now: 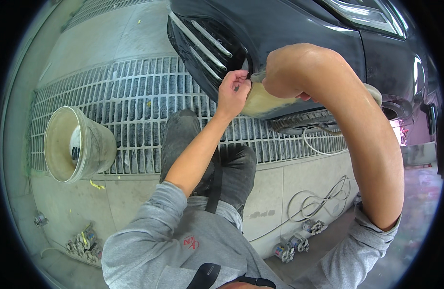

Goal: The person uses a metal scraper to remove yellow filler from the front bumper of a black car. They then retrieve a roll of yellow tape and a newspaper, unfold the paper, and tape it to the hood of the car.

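Observation:
A dark car's front bumper (pixel 275 29) fills the upper right. Its lower corner carries a beige, sanded-looking patch (pixel 261 102), beside a black grille with silver strips (pixel 200 45). My left hand (pixel 233 91) is at the patch's left edge, close to the grille's end. Its fingers are curled together; whatever they pinch, if anything, is hidden. Above the patch my right hand (pixel 285 72) bends down with its wrist raised. A small grey flat piece (pixel 258 76) shows at its fingers, pressed against the bumper; its kind is not clear.
A whitish bucket (pixel 99 144) stands on the floor grating (pixel 140 103) at left. Below the bumper are a tyre (pixel 299 121) and a pale hose (pixel 318 150). A coiled hose (pixel 318 202) lies at lower right. Crumpled scraps (pixel 84 245) lie at lower left.

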`<move>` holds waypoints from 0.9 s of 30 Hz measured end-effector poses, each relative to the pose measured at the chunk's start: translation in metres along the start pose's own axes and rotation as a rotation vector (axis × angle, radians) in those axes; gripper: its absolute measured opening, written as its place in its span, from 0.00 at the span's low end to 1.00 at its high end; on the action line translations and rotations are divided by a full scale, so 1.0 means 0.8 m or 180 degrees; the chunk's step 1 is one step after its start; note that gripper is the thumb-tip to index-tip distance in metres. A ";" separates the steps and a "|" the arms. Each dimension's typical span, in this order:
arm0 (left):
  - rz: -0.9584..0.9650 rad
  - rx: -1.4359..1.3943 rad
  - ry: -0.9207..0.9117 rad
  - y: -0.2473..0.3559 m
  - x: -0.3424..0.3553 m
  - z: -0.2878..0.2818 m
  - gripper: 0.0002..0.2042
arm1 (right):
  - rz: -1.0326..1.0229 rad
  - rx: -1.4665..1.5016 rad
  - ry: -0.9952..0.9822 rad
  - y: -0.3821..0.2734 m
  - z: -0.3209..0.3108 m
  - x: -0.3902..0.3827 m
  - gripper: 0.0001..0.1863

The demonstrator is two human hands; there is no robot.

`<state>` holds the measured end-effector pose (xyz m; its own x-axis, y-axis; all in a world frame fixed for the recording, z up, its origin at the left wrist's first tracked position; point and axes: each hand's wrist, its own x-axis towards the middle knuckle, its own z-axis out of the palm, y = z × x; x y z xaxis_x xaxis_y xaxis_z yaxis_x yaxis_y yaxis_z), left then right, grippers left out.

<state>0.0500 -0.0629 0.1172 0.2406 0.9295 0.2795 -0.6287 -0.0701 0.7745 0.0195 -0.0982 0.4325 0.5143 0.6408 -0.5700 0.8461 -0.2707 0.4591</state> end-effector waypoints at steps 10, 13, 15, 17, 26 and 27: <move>0.0319 0.0543 0.0295 -0.004 -0.003 0.009 0.07 | -0.0028 -0.0075 -0.0061 0.005 0.008 0.010 0.14; 0.0613 0.1002 0.0284 0.005 -0.003 0.008 0.08 | 0.0022 -0.0009 -0.0007 0.003 0.006 0.008 0.15; 0.0803 0.1304 0.0248 0.011 -0.002 0.006 0.09 | 0.0028 -0.0024 -0.0013 0.001 0.006 0.006 0.16; 0.0897 0.1336 0.0183 0.017 0.001 0.004 0.09 | 0.0035 -0.0028 -0.0016 0.000 0.006 0.005 0.18; 0.0614 0.1050 0.0197 0.014 0.004 0.007 0.08 | 0.0059 0.0041 -0.0051 0.001 0.008 0.002 0.18; 0.0565 0.1038 0.0203 0.014 0.003 0.007 0.08 | 0.0054 0.0076 -0.0040 0.001 0.007 0.002 0.19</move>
<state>0.0476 -0.0633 0.1292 0.0960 0.9125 0.3977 -0.3855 -0.3342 0.8600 0.0218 -0.1020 0.4283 0.5303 0.6268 -0.5709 0.8402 -0.2987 0.4526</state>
